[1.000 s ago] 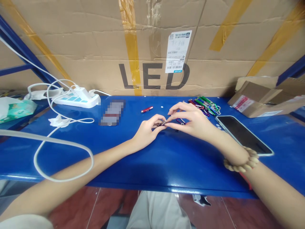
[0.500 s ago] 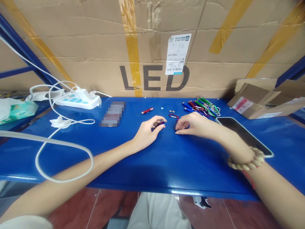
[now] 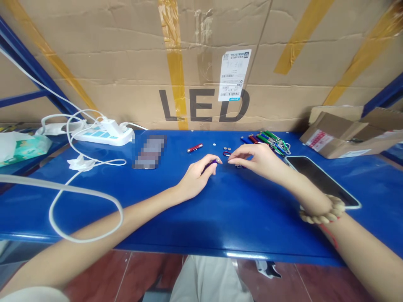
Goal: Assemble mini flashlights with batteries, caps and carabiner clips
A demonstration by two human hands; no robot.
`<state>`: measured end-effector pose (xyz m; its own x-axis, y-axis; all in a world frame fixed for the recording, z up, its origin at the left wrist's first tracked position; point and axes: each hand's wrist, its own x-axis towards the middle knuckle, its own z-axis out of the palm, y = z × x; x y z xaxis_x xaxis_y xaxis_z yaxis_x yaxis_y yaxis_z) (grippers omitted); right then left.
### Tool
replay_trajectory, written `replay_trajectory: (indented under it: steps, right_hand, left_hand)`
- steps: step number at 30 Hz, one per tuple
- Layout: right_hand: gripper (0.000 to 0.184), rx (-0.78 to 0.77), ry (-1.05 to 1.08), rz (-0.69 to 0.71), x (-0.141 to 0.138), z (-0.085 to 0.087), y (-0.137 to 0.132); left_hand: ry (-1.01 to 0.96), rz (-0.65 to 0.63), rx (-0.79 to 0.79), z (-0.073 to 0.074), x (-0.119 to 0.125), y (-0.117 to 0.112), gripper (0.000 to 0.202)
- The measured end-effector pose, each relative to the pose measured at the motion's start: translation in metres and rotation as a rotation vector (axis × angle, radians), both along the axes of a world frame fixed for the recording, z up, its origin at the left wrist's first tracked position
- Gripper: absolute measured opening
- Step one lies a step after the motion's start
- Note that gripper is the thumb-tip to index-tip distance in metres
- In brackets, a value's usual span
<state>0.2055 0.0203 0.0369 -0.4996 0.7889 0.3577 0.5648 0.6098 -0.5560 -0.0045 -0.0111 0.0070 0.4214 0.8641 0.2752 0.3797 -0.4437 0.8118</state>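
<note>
Table front edge (image 3: 201, 250): well apart | left hand (image 3: 192, 179): curled round purple tube (image 3: 214, 161) | right hand (image 3: 260, 160): half-curled, contents unclear

Left hand (image 3: 197, 175) and right hand (image 3: 260, 161) bare, forearms (image 3: 141, 214) too. Right wrist: single-strand bracelet (image 3: 323, 213), chunky rounded beige beads. Thin red cord (image 3: 330, 238) just beside it, elbow side. Pale grey-beige trousers (image 3: 209, 280), softly creased. Pale fabric (image 3: 34, 294) lower left, sleeve or trouser leg, can't tell.

Open counter (image 3: 175, 157) lies left of the red penlight (image 3: 194, 148), up to a pixelated phone (image 3: 149, 152); a large cardboard box (image 3: 126, 63) blocks behind it, the left hand (image 3: 195, 178) in front.
</note>
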Motion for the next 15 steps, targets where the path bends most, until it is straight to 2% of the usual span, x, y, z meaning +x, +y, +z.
replay_trajectory:
  steps: [4, 6, 10, 15]
  right_hand:
    - [0.025, -0.204, 0.321, -0.07, -0.009, 0.001, -0.007]
    - [0.024, -0.214, 0.421, -0.047, -0.015, -0.001, -0.009]
    - [0.02, -0.137, 0.447, -0.001, -0.026, -0.013, -0.011]
    - [0.025, -0.244, 0.522, -0.008, -0.034, -0.023, -0.013]
  left_hand:
    - [0.011, -0.037, -0.004, -0.001, 0.001, 0.0, 0.024]
    - [0.011, -0.05, 0.002, -0.002, 0.001, 0.0, 0.024]
    - [0.006, -0.072, 0.02, -0.002, 0.0, 0.0, 0.023]
    - [-0.008, -0.075, 0.013, -0.001, -0.001, 0.0, 0.024]
